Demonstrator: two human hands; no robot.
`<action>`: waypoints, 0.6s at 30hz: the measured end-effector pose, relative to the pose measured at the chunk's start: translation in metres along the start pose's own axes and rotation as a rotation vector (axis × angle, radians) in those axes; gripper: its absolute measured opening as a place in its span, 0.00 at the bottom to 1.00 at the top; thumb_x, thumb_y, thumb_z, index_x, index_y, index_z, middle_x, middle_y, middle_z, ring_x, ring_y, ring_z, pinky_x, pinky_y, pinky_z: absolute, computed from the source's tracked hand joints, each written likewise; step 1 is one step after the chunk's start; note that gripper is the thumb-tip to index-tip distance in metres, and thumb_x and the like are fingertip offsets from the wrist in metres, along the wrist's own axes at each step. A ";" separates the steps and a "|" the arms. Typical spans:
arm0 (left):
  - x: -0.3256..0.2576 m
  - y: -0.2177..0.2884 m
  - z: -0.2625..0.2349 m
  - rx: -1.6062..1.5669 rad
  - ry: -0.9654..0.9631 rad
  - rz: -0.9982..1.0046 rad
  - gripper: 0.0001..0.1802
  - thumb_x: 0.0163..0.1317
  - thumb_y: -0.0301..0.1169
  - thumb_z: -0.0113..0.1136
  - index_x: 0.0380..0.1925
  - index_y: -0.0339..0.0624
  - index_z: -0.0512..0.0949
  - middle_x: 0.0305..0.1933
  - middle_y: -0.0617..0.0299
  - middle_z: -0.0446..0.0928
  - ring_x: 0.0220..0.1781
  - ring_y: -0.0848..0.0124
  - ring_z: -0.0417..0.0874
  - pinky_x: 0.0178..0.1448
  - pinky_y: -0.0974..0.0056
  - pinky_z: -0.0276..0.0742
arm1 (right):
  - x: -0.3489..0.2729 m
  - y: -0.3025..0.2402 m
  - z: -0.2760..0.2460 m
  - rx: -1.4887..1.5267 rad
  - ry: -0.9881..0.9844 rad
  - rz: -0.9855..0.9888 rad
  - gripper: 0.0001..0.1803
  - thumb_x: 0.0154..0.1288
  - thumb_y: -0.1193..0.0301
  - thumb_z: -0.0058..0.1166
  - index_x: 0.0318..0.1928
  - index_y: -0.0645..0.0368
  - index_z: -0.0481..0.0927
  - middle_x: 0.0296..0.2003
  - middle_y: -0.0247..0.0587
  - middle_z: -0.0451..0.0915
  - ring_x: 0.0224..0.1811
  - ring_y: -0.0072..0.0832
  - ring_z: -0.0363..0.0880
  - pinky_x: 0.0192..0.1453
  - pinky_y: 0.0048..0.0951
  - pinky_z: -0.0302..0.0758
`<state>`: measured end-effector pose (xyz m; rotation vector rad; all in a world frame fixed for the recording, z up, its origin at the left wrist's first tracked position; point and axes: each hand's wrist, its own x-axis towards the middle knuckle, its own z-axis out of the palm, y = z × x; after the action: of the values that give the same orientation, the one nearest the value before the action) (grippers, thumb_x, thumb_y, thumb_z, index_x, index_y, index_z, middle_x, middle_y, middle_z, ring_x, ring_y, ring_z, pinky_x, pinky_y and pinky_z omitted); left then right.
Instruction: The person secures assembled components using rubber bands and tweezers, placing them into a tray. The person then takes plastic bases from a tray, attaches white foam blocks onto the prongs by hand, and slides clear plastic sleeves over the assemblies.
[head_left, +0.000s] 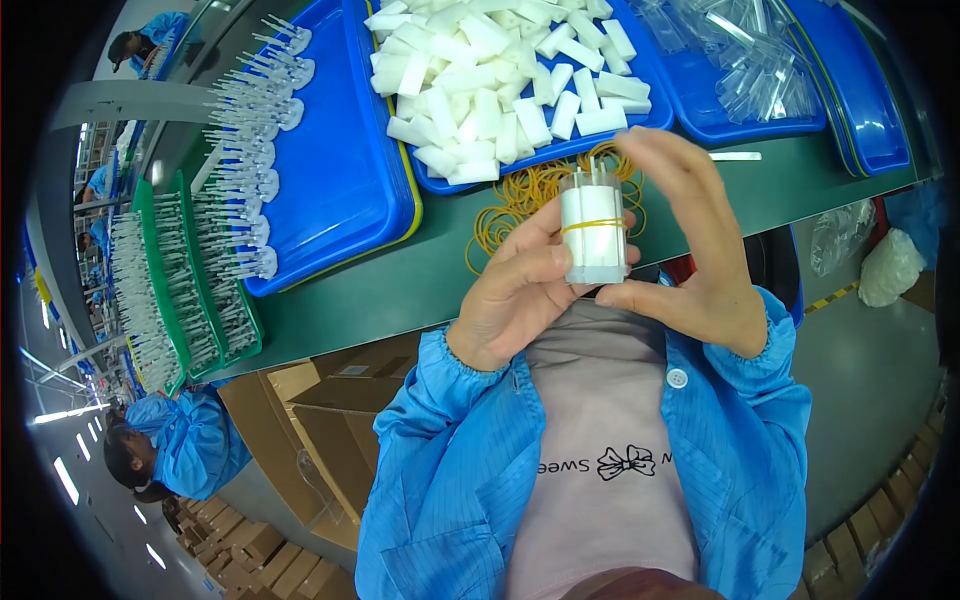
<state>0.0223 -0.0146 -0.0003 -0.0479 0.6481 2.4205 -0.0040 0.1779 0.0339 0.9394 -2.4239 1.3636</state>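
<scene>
Upright in my left hand is a cylindrical bundle of white blocks and clear plastic parts, with a yellow rubber band round its middle. Thin clear prongs stick up from its top, and its base is a clear plastic piece. The left thumb presses on the near side; the other fingers are partly hidden behind it. My right hand is curved around the right side, fingers spread apart from the bundle, its thumb tip close to the base; whether it touches I cannot tell. Behind the bundle lies a heap of yellow rubber bands on the green table.
A blue tray heaped with white blocks stands beyond the hands. Clear plastic pieces fill another tray at the right. Left are a blue tray edged with pronged clear parts and green racks. Cardboard boxes stand below.
</scene>
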 end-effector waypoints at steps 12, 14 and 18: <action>0.001 -0.010 0.007 0.194 0.090 0.051 0.39 0.60 0.39 0.62 0.66 0.39 0.55 0.62 0.55 0.66 0.64 0.63 0.69 0.64 0.60 0.67 | -0.006 0.000 0.004 -0.150 -0.025 -0.055 0.40 0.35 0.64 0.72 0.54 0.57 0.73 0.49 0.44 0.71 0.55 0.44 0.69 0.60 0.46 0.64; 0.001 -0.010 0.010 0.344 0.151 0.121 0.39 0.60 0.40 0.63 0.66 0.40 0.56 0.62 0.56 0.66 0.64 0.65 0.68 0.65 0.60 0.66 | -0.008 -0.005 0.007 -0.248 -0.075 -0.059 0.41 0.34 0.61 0.73 0.54 0.59 0.75 0.52 0.45 0.71 0.60 0.47 0.67 0.63 0.46 0.62; 0.000 -0.007 0.010 0.287 0.209 0.093 0.40 0.58 0.43 0.64 0.65 0.40 0.57 0.59 0.57 0.68 0.60 0.66 0.72 0.62 0.60 0.69 | -0.005 -0.005 0.008 -0.201 -0.037 -0.047 0.41 0.34 0.60 0.73 0.54 0.59 0.75 0.52 0.44 0.71 0.60 0.46 0.67 0.64 0.48 0.61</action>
<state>0.0275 -0.0054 0.0051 -0.1567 1.1099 2.4053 0.0037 0.1715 0.0306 0.9712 -2.4919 1.0723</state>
